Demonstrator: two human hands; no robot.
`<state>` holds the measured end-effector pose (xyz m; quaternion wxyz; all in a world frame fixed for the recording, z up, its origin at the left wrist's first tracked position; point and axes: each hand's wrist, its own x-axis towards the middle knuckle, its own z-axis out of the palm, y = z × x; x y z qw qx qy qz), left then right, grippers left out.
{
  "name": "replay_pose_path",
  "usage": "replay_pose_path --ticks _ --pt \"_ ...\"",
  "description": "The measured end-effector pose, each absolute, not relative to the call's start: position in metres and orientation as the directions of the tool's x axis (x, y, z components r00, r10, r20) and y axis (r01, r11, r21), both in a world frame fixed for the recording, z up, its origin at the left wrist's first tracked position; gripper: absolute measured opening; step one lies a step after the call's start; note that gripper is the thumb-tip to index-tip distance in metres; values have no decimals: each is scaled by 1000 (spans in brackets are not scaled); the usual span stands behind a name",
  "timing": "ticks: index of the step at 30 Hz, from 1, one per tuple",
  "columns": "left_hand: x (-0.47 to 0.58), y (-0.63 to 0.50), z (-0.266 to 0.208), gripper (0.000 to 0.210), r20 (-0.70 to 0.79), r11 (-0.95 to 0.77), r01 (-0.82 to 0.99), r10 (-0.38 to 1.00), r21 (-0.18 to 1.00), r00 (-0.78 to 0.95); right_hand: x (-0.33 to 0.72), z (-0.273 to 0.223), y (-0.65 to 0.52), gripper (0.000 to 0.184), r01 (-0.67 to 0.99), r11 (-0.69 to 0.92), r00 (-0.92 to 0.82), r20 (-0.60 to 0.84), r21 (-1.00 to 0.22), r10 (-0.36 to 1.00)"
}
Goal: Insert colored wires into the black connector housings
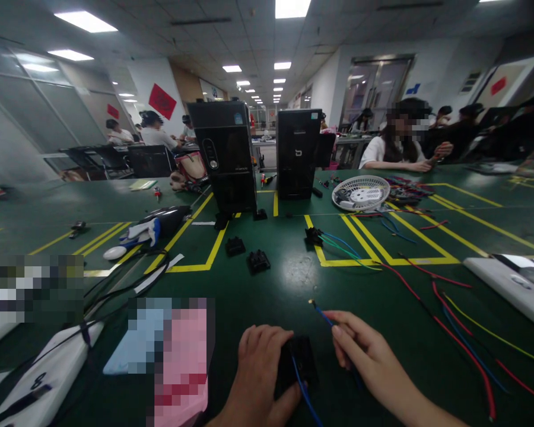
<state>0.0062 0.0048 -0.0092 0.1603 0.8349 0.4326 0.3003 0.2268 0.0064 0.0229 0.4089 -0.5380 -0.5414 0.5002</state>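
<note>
On the green table, my left hand (pixel 263 367) is closed around the side of a small black block (pixel 303 362), which looks like a terminal block. A blue wire (pixel 303 388) runs from the block toward the table's near edge. My right hand (pixel 365 350) pinches a second blue wire (pixel 324 316) close to its end. That end carries a small brass-coloured tip (pixel 312 302) and points up and left, apart from the block. Two more black blocks, one nearer (pixel 258 261) and one farther (pixel 235 245), lie ahead of my hands.
Another block (pixel 314 237) has green and blue wires. Loose red wires (pixel 454 332) lie at the right. A white basket (pixel 360 193) and two black computer towers (pixel 225 157) stand farther back. Pink (pixel 184 356) and blue items lie left. A person (pixel 396 142) sits across the table.
</note>
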Motion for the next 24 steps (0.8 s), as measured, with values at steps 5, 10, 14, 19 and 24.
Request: replay_pose_path --ticks 5,10,14,19,24 --pt "8 6 -9 52 374 -573 633 820 521 434 228 24 14 54 100 -185 -35 -189 -978 981" --pt "10 9 -14 55 410 -578 622 815 528 409 224 28 17 59 145 -233 -66 -244 -962 968" --pt "7 12 -14 56 397 -616 583 788 530 471 225 31 24 56 282 -172 -100 -207 -944 973" --pt "6 14 -21 60 396 -632 576 775 519 493 217 44 45 46 486 22 -151 -60 -874 987" --pt "8 21 -41 63 433 -640 585 768 498 471 194 53 81 41 563 44 -221 -99 -825 970"
